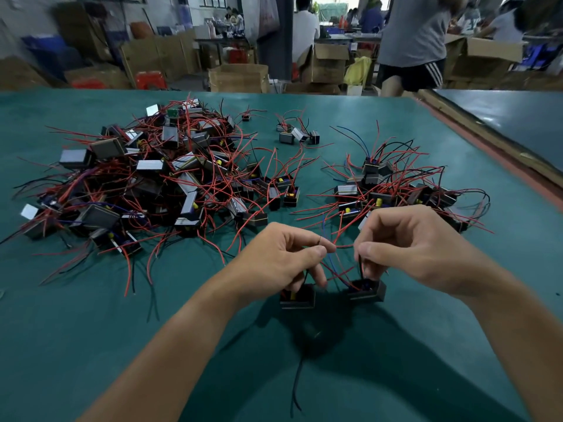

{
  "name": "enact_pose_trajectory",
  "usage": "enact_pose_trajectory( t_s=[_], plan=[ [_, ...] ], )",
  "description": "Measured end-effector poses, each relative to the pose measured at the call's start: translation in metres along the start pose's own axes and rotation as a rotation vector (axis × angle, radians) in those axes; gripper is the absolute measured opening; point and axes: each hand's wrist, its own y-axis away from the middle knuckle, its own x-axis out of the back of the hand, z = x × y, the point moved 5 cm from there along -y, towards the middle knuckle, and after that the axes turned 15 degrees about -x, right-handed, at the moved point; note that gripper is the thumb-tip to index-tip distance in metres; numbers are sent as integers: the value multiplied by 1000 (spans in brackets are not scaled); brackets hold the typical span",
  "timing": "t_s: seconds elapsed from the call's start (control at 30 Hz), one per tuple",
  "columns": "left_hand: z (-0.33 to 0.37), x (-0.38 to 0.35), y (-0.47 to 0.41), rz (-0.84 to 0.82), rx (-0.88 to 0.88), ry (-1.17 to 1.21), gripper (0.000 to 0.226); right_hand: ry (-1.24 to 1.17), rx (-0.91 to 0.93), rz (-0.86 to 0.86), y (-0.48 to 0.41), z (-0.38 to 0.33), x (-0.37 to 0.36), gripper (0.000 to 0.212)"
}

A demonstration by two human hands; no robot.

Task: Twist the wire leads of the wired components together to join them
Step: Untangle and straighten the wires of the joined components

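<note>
Lower centre of the frame, left hand (pixel 286 257) and right hand (pixel 405 248) each pinch thin leads (pixel 360 267) just above two black components (pixel 297 296); leads may slip from fingers (pixel 370 249), or a tug may drag the components across the desk (pixel 91 315).

Nothing legible on components (pixel 298 297), boxes (pixel 239 78) or table (pixel 91 315): no text, label, brand, number or sign.

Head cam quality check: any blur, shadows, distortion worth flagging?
Head view: left hand and right hand, pinching wires, are sharp; the walking person behind is motion-blurred; forearms look stretched by the wide lens; they cast a dark shadow on the green table.
</note>
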Motion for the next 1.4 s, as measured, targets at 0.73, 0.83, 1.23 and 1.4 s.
enact_pose_trajectory(
  t_s=[0.73,0.83,1.23,1.4],
  plan=[
    [23,-4,6,-199,-208,385,26,-181,91,445,-6,-1,25,22],
    [25,2,4,-82,-226,456,29,-260,105,484,-5,0,32,24],
    [13,9,-4,204,-132,212,25,-87,17,-161,3,0,-2,21],
    [12,25,-3,379,-149,281,26,16,-24,-207,2,4,-2,11]
  ],
)
